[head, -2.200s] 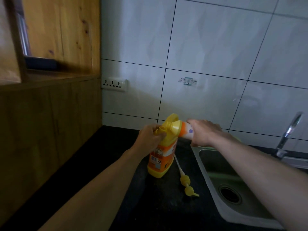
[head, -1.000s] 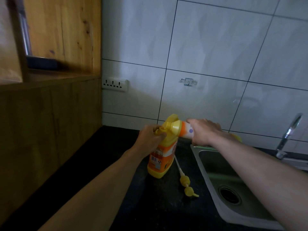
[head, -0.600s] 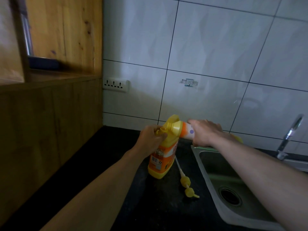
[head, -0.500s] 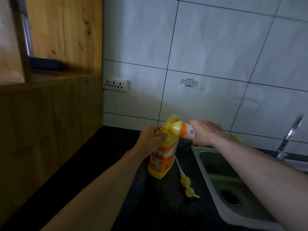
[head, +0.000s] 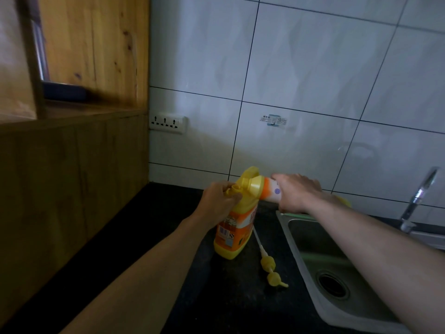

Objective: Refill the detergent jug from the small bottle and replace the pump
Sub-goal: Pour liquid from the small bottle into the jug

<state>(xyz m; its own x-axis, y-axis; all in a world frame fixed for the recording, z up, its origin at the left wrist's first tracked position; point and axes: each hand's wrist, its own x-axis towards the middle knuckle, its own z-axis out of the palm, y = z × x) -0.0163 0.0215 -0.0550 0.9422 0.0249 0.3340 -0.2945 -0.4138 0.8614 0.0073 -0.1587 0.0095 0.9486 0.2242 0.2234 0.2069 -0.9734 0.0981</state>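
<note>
Fingers (head: 231, 197) of left hand (head: 218, 201) grip jug (head: 231, 237) neck; right hand (head: 296, 194) clasps tipped small bottle (head: 268, 190).

counted one detergent jug (head: 232, 233) | one small bottle (head: 270, 190) | one pump (head: 269, 264) | two hands: left hand (head: 220, 199), right hand (head: 295, 192) | one sink (head: 321, 261) | one tap (head: 419, 195) | one wall socket (head: 167, 122) that had three outlets | one sticker (head: 273, 120) | one wooden cabinet (head: 72, 169)

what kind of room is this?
Likely a home kitchen: a steel sink with a faucet, set in a dark counter, with a tiled wall and a socket behind.
</note>
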